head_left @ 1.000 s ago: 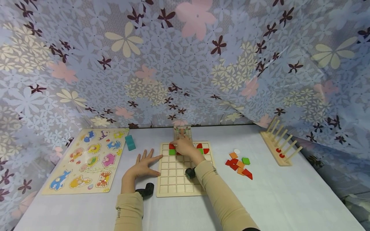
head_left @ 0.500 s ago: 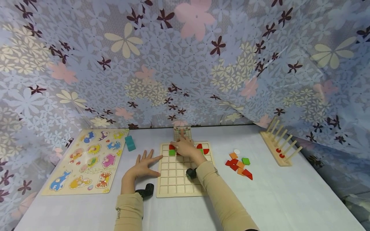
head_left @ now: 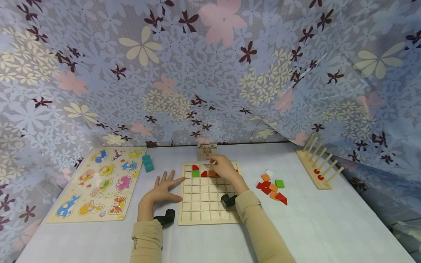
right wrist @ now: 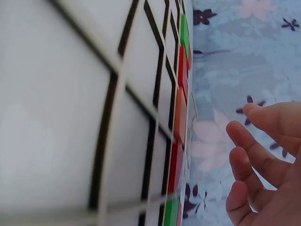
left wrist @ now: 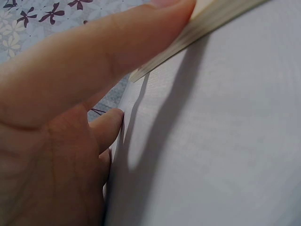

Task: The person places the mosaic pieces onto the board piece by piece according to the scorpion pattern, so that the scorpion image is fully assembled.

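A wooden grid board lies in front of me with coloured tiles in its far rows. My left hand rests with fingers spread at its left side; in the left wrist view the thumb touches the board's edge. My right hand hovers over the far rows, fingers loosely bent and holding nothing. Left of it show a red quarter-round tile, a green square tile and an orange tile. The hand hides part of the tile rows. Just beyond its fingertips lies a patterned card.
Loose red, orange and green tiles lie right of the board, with a white disc. Farther right stands a peg rack with red beads. An animal puzzle board and a teal block are at left.
My right hand has drawn back from the card and shifted right, uncovering the card and the red and orange tiles in the board's second row. My left hand has stayed put.
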Available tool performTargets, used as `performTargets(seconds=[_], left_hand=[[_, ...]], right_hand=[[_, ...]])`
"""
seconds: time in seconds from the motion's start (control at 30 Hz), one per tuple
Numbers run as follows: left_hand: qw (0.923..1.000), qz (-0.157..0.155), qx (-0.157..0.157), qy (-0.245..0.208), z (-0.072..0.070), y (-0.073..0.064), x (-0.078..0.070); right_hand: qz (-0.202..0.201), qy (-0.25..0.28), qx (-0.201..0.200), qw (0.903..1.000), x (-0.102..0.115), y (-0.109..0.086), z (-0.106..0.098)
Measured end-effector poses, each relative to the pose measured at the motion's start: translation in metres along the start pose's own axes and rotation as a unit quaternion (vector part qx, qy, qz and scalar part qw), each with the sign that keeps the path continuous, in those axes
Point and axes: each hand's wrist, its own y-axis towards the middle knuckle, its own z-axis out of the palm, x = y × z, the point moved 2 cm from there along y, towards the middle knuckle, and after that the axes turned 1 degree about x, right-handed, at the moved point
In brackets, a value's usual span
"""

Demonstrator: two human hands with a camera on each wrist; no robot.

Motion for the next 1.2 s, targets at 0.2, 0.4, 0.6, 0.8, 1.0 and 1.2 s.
performTargets(seconds=[0.2, 0.4, 0.6, 0.8, 1.0, 1.2], left_hand=[[1.0000, 0.001, 0.001, 0.002, -0.001, 0.000, -0.001], [1.0000, 0.000, 0.003, 0.000, -0.001, -0.001, -0.002], [1.0000, -0.001, 0.005, 0.000, -0.001, -0.002, -0.003], [1.0000, -0.004, 0.004, -0.005, -0.001, -0.001, -0.002], [1.0000, 0.000, 0.005, -0.003, -0.001, -0.001, -0.002], [1.0000, 0.002, 0.004, -0.002, 0.000, -0.001, 0.000]], right_hand=[[0.021, 0.019, -0.022, 0.9994, -0.013, -0.011, -0.014], [0.041, 0.037, -0.044, 0.9975, -0.029, -0.025, -0.031], [0.064, 0.056, -0.059, 0.9946, -0.043, -0.037, -0.042], [0.065, 0.049, -0.073, 0.9940, -0.055, -0.047, -0.051], [0.081, 0.047, -0.070, 0.9931, -0.066, -0.057, -0.063], [0.127, 0.081, -0.056, 0.9870, -0.082, -0.069, -0.081]])
